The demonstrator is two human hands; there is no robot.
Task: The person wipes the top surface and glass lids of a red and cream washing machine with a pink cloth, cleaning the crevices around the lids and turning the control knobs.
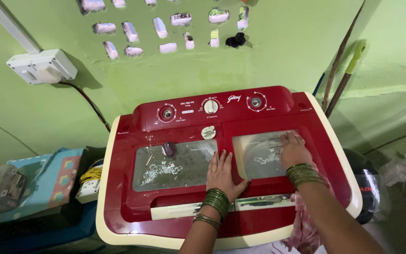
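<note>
Both hands are lying open and flat, gripping nothing: left hand (221, 175) pressing the washer lid (175, 165) at 6 o'clock, right hand (293, 149) spreading on the spinner lid (264, 153); lifting seems next.

Both forearms extend forward, each wrist ringed with green bangles; the left hand (222, 175) lies palm down with fingers together and thumb spread, the right hand (293, 149) pressed flat, fingers forward.
</note>
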